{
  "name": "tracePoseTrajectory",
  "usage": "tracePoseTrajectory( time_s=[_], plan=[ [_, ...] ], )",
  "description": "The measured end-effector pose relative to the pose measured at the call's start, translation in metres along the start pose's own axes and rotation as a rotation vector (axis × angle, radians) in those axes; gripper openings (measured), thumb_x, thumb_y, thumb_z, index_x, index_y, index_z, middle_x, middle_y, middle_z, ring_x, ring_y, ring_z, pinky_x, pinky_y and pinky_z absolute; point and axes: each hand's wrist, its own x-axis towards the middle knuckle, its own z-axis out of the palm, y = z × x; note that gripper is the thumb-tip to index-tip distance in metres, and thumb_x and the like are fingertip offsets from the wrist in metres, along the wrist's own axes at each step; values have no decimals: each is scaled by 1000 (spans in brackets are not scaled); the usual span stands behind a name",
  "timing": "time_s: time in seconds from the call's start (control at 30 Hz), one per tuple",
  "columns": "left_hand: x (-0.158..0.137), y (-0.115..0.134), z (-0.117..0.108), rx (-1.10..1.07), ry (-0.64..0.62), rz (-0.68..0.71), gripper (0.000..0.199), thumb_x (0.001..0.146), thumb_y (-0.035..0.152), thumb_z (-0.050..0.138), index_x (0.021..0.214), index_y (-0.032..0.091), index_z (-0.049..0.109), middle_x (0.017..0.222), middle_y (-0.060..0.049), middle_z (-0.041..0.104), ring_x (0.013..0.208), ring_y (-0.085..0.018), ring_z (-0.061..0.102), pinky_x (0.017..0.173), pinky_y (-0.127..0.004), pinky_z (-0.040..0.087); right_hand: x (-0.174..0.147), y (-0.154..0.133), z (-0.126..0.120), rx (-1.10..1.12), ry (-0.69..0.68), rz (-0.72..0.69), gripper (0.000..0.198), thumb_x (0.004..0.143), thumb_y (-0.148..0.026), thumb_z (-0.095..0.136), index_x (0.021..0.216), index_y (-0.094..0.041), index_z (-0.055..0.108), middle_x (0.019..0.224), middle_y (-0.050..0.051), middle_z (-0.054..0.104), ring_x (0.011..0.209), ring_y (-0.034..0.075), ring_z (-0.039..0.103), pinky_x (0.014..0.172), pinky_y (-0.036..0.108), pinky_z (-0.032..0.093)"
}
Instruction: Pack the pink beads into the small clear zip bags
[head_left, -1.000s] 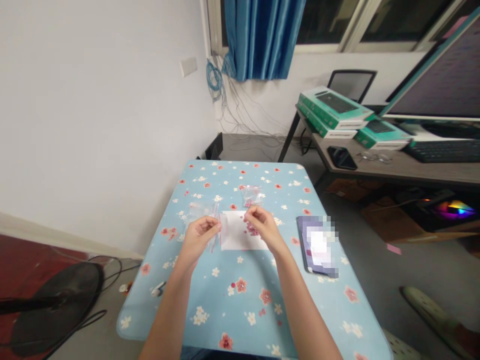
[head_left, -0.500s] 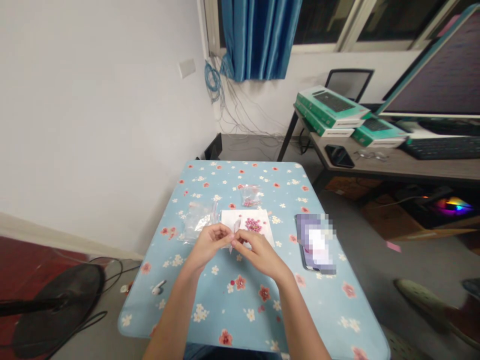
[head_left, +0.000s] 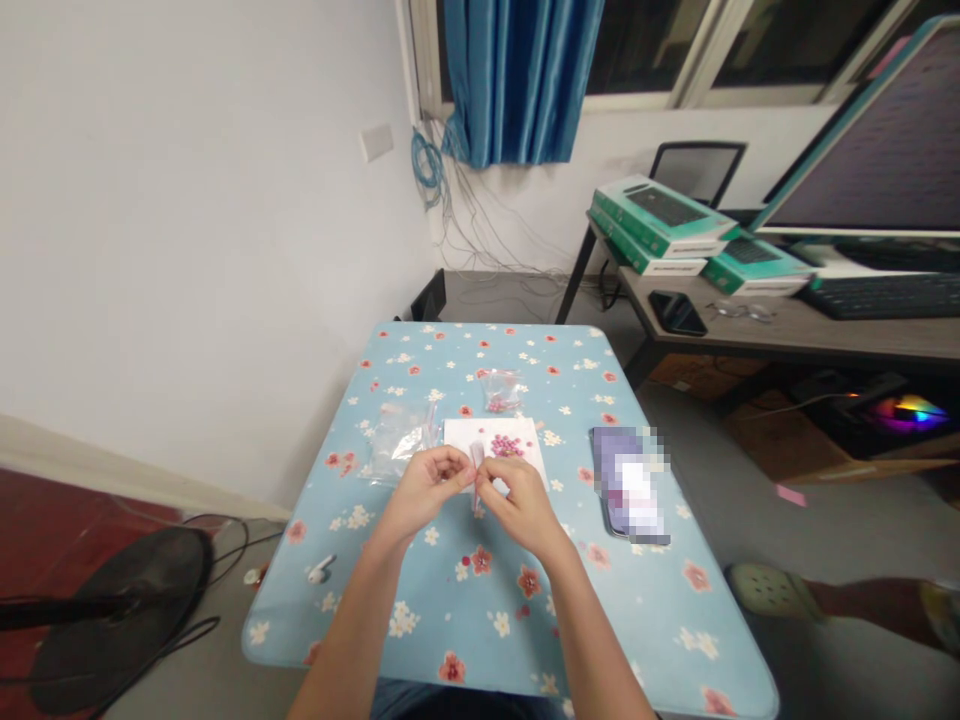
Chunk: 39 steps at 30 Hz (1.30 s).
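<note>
Both my hands meet over the middle of the flowered table. My left hand pinches one side of a small clear plastic bag, seen nearly edge-on. Thumb and fingertips of my right hand are closed on its other side. Just beyond them lies a white sheet bearing a cluster of pink beads; my fingers hide part of the sheet. Behind it rests a clear bag with some pink beads inside. To the left of the sheet is a pile of clear plastic bags.
A phone lies at the table's right side, a white earbud near the left edge. A desk to the right holds green keyboard boxes, another phone and glasses. A person's shoe is beside the table.
My fingertips have shifted slightly on the small bag, which now stands more upright between them. The other person's foot on the right has moved nearer the table.
</note>
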Motion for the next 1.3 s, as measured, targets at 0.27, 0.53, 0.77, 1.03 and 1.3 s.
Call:
tracePoseTrajectory(
  time_s=[0.27,0.53,0.77,1.03,1.3],
  plan=[
    [2,-8,6,76,88,44,23,68,34,71,71,14,59,61,2,56,56,-9,48,57,-22,37,1,0,10,-188,158,16,28,81,-21,45,53,-18,46,50,-2,51,52,12,45,64,25,30],
    [2,-16,16,308,274,155,5,72,20,57,70,16,59,60,1,57,56,-11,50,57,-22,38,2,-1,17,-398,237,80,29,80,-22,48,52,-18,51,50,0,56,52,13,49,70,27,32],
    [1,-17,21,323,318,165,5,72,17,56,70,17,60,64,1,61,60,-12,55,63,-24,42,4,0,17,-347,275,128,28,78,-25,48,50,-19,47,48,0,52,52,13,46,68,28,32],
    [1,-11,18,-166,136,-2,24,64,32,76,73,14,63,67,-1,63,62,-11,56,64,-22,43,6,10,1,523,49,195,25,72,-25,46,48,-20,44,44,-3,46,47,11,43,52,23,33],
    [-5,-3,23,-344,-126,-39,23,77,32,68,68,14,56,59,1,54,58,-12,56,63,-25,42,0,13,11,968,43,257,20,70,-24,50,51,-19,52,40,-4,47,42,11,43,50,24,34]
  ],
)
